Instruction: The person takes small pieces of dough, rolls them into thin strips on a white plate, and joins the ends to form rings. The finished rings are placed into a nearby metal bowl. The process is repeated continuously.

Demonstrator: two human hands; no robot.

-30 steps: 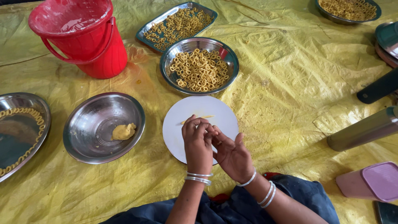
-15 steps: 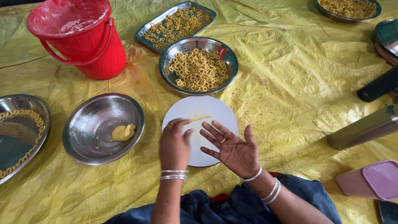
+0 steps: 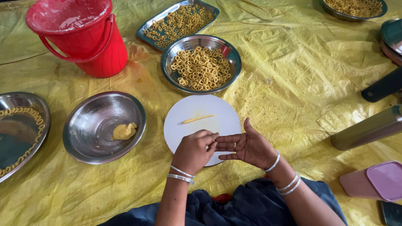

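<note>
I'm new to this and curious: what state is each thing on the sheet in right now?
Left hand: curled, fingertips on the right palm.
Right hand: open, palm up.
White plate: holds one dough strip.
Left steel bowl: nearly empty, one dough lump.
Centre steel bowl: full of dough rings.
Red bucket: upright.

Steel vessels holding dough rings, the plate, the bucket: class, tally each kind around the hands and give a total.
Steel bowls with rings: 3
Steel tray with rings: 1
White plate: 1
Red bucket: 1
Total: 6
</note>
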